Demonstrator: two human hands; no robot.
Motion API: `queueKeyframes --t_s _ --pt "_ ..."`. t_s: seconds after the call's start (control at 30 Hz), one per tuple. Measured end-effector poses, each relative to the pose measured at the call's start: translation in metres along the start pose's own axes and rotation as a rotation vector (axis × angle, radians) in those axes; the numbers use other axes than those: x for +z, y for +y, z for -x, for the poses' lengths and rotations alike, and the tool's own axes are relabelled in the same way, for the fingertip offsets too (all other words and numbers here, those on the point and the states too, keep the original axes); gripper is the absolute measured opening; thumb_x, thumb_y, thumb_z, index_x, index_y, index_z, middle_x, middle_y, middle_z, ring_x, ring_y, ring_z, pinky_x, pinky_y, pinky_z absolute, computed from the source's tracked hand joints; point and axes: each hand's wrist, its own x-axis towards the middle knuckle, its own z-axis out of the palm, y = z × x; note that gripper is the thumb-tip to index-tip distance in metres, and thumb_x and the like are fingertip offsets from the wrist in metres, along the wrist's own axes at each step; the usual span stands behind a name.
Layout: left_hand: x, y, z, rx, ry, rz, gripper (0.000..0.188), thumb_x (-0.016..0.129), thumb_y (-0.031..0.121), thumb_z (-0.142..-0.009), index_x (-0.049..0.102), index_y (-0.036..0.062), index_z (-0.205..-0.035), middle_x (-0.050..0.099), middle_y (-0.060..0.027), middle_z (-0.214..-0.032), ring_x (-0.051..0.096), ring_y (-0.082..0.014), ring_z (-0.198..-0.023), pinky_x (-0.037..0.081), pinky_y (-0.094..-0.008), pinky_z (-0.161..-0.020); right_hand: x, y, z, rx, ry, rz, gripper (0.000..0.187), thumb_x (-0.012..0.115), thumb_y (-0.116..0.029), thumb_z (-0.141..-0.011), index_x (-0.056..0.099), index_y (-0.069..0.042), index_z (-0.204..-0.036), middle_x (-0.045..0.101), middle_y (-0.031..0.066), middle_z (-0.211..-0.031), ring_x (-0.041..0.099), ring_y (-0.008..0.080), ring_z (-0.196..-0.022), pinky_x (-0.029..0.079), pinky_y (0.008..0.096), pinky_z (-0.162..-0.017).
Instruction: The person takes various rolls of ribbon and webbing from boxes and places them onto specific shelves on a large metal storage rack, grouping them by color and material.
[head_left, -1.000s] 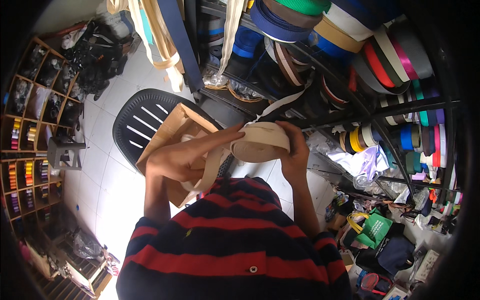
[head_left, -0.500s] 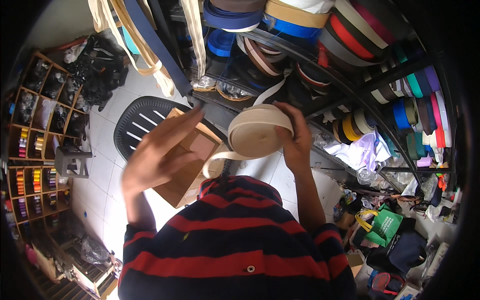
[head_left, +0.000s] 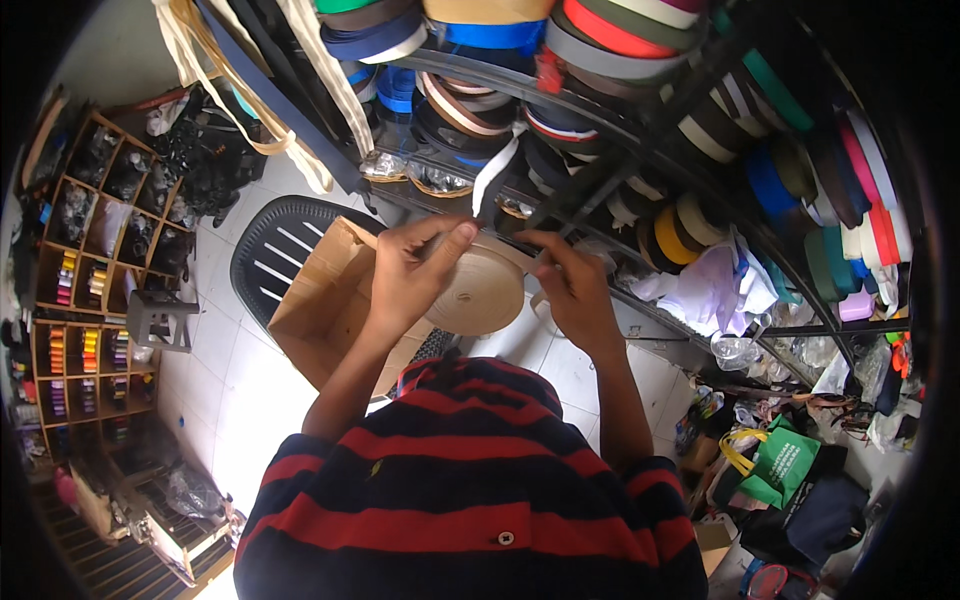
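Note:
A flat coiled roll of cream webbing (head_left: 478, 290) is held up in front of my chest. My left hand (head_left: 412, 275) is closed on the roll's left edge, its thumb lying over the top. At the roll's right side, my right hand (head_left: 575, 295) has its fingers bent and pinched on the webbing's loose strip. A curl of that strip hangs just below the right-hand fingers. Part of the roll's left rim is hidden behind my left hand.
Below the roll, an opened cardboard box (head_left: 325, 300) rests on a black slatted chair (head_left: 265, 250). A metal rack (head_left: 640, 135) with several webbing rolls stands ahead and right. Thread cubbies (head_left: 85, 320) and a grey stool (head_left: 163, 318) are left. Bags, including a green one (head_left: 780, 460), lie right.
My left hand has come in from the left and taken hold of the roll. My right hand has shifted from gripping the roll to the loose strip. The roll has turned and moved slightly left.

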Motion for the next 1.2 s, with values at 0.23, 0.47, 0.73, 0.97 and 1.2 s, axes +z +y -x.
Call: queueKeyframes --t_s 0.23,0.47,0.73,0.97,1.2 --pt "0.056 0.001 0.019 0.091 0.048 -0.09 0.026 0.068 0.019 -0.087 0.068 -0.0033 -0.101 0.071 -0.0117 -0.084 0.064 -0.0113 -0.076 0.051 -0.0255 -0.07 0.012 0.044 0.038 0.012 0.115 -0.427 0.057 0.08 -0.02 -0.072 0.053 -0.002 -0.119 0.067 0.017 -0.098 0.066 0.0214 -0.094 0.051 0.0317 -0.08" --pt "0.08 0.007 0.026 0.111 0.087 -0.119 0.029 0.066 0.022 -0.089 0.066 -0.0044 -0.1 0.069 -0.0115 -0.085 0.063 -0.012 -0.078 0.049 -0.0262 -0.072 -0.012 0.044 0.042 -0.032 0.178 -0.466 0.054 0.079 -0.021 -0.072 0.054 0.0 -0.115 0.068 0.0147 -0.095 0.067 0.0203 -0.086 0.053 0.0299 -0.074" --pt "0.078 0.025 0.017 0.074 0.118 0.09 0.024 0.053 0.021 -0.092 0.057 -0.0014 -0.099 0.062 -0.0071 -0.085 0.054 -0.0128 -0.081 0.042 -0.0273 -0.075 -0.008 0.038 0.043 -0.134 0.266 -0.509 0.049 0.071 -0.024 -0.08 0.052 0.003 -0.117 0.067 0.0154 -0.097 0.066 0.0207 -0.089 0.051 0.033 -0.078" --pt "0.079 0.064 -0.002 0.264 -0.122 -0.282 0.022 0.071 0.02 -0.083 0.069 -0.001 -0.087 0.068 -0.0153 -0.077 0.065 -0.0183 -0.069 0.049 -0.03 -0.066 -0.029 0.014 0.03 -0.247 0.247 -0.33 0.044 0.07 -0.018 -0.081 0.053 0.002 -0.116 0.066 0.0155 -0.098 0.065 0.0218 -0.088 0.051 0.0332 -0.077" --pt "0.116 0.037 0.006 0.213 0.551 0.317 0.035 0.047 0.031 -0.099 0.06 -0.0017 -0.096 0.059 -0.0034 -0.085 0.049 -0.0085 -0.08 0.04 -0.0249 -0.074 -0.01 0.003 0.027 -0.358 0.476 -0.469 0.056 0.068 -0.012 -0.083 0.042 0.007 -0.128 0.057 0.0195 -0.118 0.057 0.0244 -0.108 0.044 0.0354 -0.093"
